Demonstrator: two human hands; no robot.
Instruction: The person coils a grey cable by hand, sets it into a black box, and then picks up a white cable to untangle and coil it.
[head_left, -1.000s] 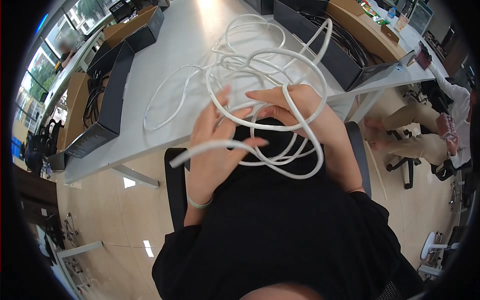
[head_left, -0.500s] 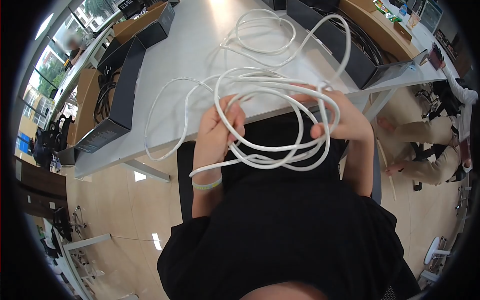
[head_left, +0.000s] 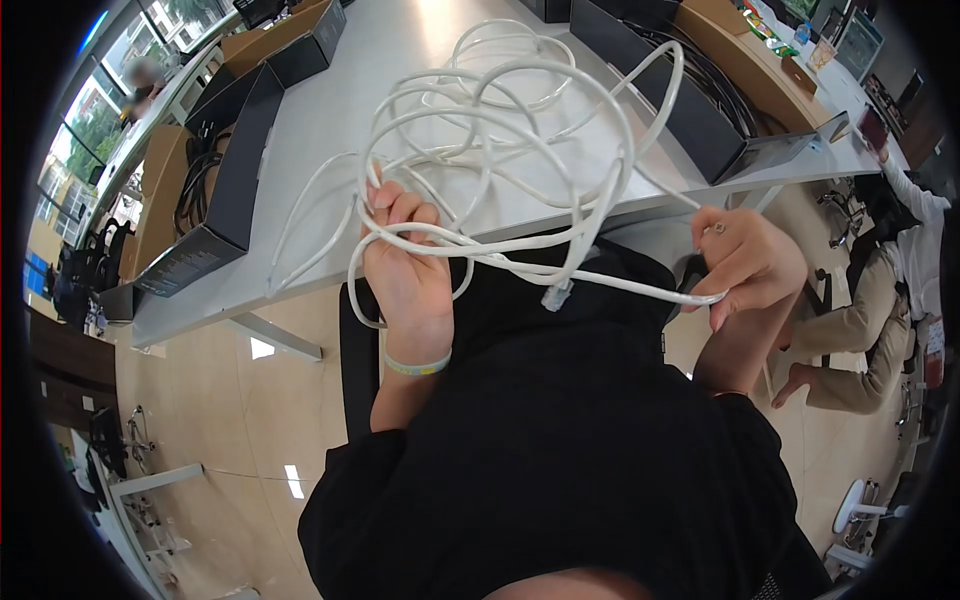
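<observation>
Loose loops of a white cable (head_left: pixel 540 243) hang between my two hands, above the table's front edge and my lap. My left hand (head_left: pixel 408 255) is palm up, its fingers curled round several strands. To the right, my right hand (head_left: pixel 745 262) pinches one strand between thumb and fingers, and another strand runs up from that hand to the table. A clear plug (head_left: pixel 556 294) dangles below the loops between the hands. More of the cable lies in loose coils on the white table beyond.
The white table (head_left: pixel 330 110) spans the front. An open black box (head_left: pixel 235 170) with black cables stands at the left, another (head_left: pixel 690 100) at the right. A further box (head_left: pixel 310 45) is behind the left one. A seated person (head_left: pixel 870 330) is at the far right.
My right hand has moved right and down, drawing a strand out from the loops. My left hand has turned palm up and shifted slightly left. The round coil has spread into looser loops.
</observation>
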